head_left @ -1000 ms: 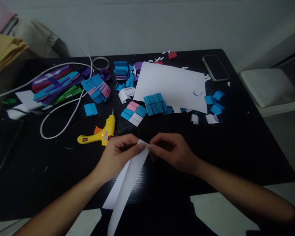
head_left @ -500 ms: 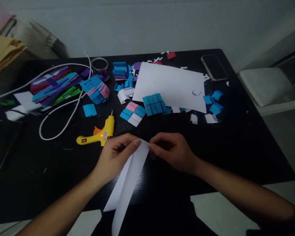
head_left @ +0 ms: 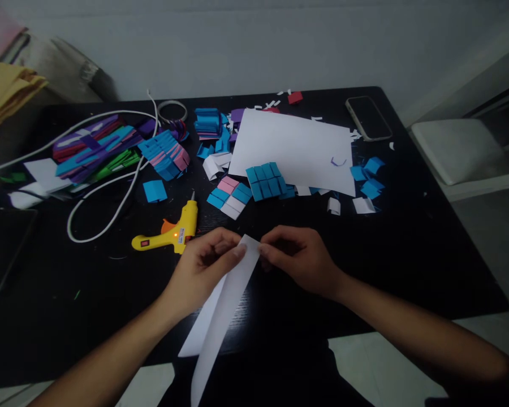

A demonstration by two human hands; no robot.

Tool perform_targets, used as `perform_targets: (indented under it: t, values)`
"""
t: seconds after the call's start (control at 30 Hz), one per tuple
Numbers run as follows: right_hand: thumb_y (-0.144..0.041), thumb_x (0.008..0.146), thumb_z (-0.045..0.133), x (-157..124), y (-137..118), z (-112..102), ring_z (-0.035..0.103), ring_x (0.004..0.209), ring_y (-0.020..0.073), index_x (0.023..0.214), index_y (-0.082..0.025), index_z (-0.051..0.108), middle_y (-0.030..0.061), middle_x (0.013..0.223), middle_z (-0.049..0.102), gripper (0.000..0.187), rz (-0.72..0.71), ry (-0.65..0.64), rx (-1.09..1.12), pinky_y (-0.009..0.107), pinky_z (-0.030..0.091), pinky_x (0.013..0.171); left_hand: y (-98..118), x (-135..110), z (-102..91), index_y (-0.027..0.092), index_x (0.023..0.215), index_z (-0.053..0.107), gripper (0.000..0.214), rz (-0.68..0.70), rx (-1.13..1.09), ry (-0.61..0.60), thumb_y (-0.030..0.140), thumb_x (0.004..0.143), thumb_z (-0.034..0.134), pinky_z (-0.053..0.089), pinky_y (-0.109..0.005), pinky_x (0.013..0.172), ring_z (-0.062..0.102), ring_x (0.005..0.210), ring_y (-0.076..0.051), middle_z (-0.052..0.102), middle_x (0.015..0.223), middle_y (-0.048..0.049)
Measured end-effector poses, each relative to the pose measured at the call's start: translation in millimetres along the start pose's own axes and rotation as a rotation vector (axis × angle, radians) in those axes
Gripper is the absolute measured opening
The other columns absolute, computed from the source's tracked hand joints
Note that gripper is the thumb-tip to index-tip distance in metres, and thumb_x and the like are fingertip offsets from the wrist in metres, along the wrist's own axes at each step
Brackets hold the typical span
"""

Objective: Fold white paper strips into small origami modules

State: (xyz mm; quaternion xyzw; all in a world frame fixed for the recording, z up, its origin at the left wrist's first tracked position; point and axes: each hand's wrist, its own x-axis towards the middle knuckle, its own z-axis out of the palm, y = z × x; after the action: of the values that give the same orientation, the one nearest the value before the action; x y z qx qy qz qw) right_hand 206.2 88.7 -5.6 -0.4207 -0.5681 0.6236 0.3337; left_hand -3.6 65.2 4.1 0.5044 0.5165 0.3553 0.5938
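My left hand (head_left: 203,271) and my right hand (head_left: 299,260) both pinch the far end of a long folded white paper strip (head_left: 220,316) over the near edge of a black table (head_left: 428,249). The strip runs back toward me and hangs past the table edge. A yellow glue gun (head_left: 169,234) with a lit orange light lies just left of my left hand. Beyond my hands lie small folded blue, pink and white paper squares (head_left: 254,186).
A large white sheet (head_left: 294,148) lies at the table's middle back, a phone (head_left: 368,117) at the back right. Piles of coloured folded paper (head_left: 110,150) and a white cable (head_left: 106,192) cover the left. More blue pieces (head_left: 369,178) lie right. A white seat (head_left: 458,148) stands beside the table.
The strip's pinched end has risen slightly and shifted a little away from me; both hands keep their pinch on it. Nothing else on the table has moved.
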Motion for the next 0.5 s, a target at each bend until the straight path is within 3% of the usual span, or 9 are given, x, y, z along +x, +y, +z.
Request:
perform_targets:
  t: [0.1, 0.23, 0.5]
  values:
    - [-0.029, 0.088, 0.075, 1.2, 0.3, -1.9, 0.066, 0.062, 0.0130, 0.084, -0.018, 0.072, -0.0010, 0.069, 0.069, 0.012, -0.004, 0.053, 0.031, 0.025, 0.054, 0.060, 0.1, 0.8, -0.4, 0.016, 0.086, 0.072, 0.021, -0.062, -0.037, -0.050, 0.036, 0.091, 0.070, 0.043, -0.018, 0.051, 0.058, 0.058, -0.010, 0.068, 0.070, -0.0004]
    - [-0.028, 0.086, 0.078, 2.0, 0.3, -2.2, 0.067, 0.062, 0.0130, 0.083, -0.018, 0.072, -0.0010, 0.069, 0.069, 0.012, 0.000, 0.075, 0.069, 0.025, 0.055, 0.061, -2.2, 2.6, -2.6, 0.016, 0.083, 0.073, 0.021, -0.103, -0.076, -0.030, 0.036, 0.090, 0.072, 0.040, -0.016, 0.050, 0.055, 0.056, -0.008, 0.067, 0.067, 0.0005]
    - [-0.031, 0.088, 0.075, 4.5, -0.9, -5.5, 0.067, 0.067, 0.0136, 0.085, -0.016, 0.070, 0.0004, 0.072, 0.069, 0.016, 0.056, -0.005, 0.131, 0.026, 0.055, 0.065, -2.6, 2.7, -4.3, 0.015, 0.078, 0.072, 0.021, -0.100, -0.062, -0.020, 0.033, 0.089, 0.074, 0.039, -0.015, 0.051, 0.053, 0.056, -0.006, 0.065, 0.066, 0.0014]
